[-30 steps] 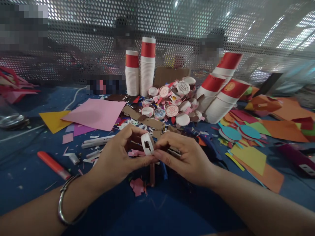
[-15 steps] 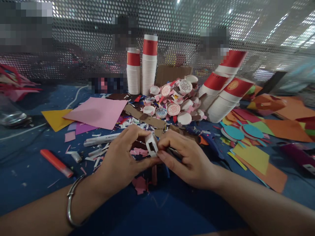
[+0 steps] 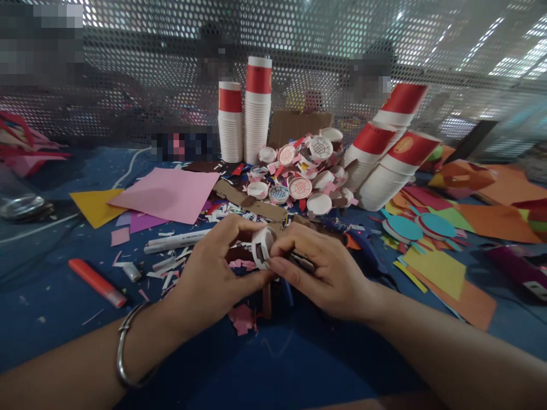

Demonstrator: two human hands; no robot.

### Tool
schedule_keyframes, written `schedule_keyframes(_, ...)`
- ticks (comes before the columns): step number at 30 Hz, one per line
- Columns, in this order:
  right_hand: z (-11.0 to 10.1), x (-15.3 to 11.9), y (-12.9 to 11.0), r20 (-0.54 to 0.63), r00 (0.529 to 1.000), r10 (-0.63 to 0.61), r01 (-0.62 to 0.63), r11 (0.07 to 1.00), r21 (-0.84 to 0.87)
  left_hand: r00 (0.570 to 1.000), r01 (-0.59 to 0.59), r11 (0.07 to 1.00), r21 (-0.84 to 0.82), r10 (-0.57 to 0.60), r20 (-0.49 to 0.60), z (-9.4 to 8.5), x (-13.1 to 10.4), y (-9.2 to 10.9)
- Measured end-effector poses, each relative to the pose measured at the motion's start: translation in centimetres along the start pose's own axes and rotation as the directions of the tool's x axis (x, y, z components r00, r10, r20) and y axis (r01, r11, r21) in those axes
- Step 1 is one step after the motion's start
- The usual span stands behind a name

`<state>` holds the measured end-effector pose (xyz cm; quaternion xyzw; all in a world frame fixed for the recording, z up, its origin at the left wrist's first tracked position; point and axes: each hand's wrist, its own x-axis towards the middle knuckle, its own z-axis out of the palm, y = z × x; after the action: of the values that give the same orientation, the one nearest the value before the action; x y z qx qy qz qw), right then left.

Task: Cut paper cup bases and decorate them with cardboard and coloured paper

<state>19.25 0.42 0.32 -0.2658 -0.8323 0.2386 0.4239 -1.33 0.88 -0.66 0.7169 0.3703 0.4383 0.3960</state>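
Observation:
Between my hands is a small white cut-off paper cup base (image 3: 261, 250), tilted on edge, with a dark slot in its side wall. My left hand (image 3: 209, 279) is closed on it, fingers over the top and thumb below. My right hand (image 3: 331, 279) pinches its right edge with thumb and index finger. A thin greyish strip shows under the right fingers; I cannot tell whether it is held. Just beyond the hands lies a pile of cut cup bases (image 3: 300, 188), several with drawn red or blue grids. Pink paper scraps (image 3: 243, 320) lie below the hands.
Tall paper cup stacks (image 3: 257, 125) stand behind; leaning cup stacks (image 3: 384, 171) are right of the pile. Pink paper (image 3: 171, 193), white markers (image 3: 175, 241) and a red-orange cutter-like tool (image 3: 96, 282) lie left. A blue glue gun (image 3: 367, 250) and turquoise paper discs (image 3: 404, 228) lie right.
The cup base has turned slightly in my fingers, showing more of its curved side and slot. Both hands keep nearly the same place, and the view has shifted a little.

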Motion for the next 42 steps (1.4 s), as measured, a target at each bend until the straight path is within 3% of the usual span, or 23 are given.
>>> schedule_keyframes(3, -0.5, 0.0, -0.1, -0.155, 0.983, 0.096, -0.103, 0.994, -0.041, 0.986, 0.164, 0.928, -0.333, -0.154, 0.057, 0.0, 0.4, -0.2)
schedule_keyframes(6, -0.8, 0.2, 0.1, -0.293, 0.925, 0.243, -0.269, 0.962, -0.053, 0.967, 0.250, 0.827, -0.504, -0.237, 0.090, -0.4, 0.6, -0.4)
schedule_keyframes(12, -0.7, 0.4, 1.1, -0.123, 0.860, 0.495, -0.478, 0.867, 0.143, 0.954, 0.297, 0.748, -0.594, -0.258, 0.152, -1.4, 0.7, -0.6)
schedule_keyframes(23, -0.6, 0.5, 1.0, -0.059, 0.847, 0.529, -0.465, 0.789, 0.402, 0.943, 0.328, 0.773, -0.543, -0.234, 0.236, -1.4, 0.7, -1.2)
schedule_keyframes(30, -0.7, 0.4, 1.0, -0.128, 0.866, 0.483, -0.433, 0.853, 0.291, 0.938, 0.346, 0.721, -0.600, -0.281, 0.203, -1.5, 1.1, -0.9)
schedule_keyframes(36, -0.9, 0.4, 1.2, -0.251, 0.864, 0.437, -0.392, 0.896, 0.208, 0.864, 0.493, 0.571, -0.657, -0.411, 0.292, -1.8, 1.2, -0.5)
schedule_keyframes(42, -1.1, 0.4, 0.8, -0.258, 0.861, 0.438, -0.416, 0.899, 0.137, 0.844, 0.522, 0.516, -0.679, -0.427, 0.324, -1.8, 1.4, -0.5)
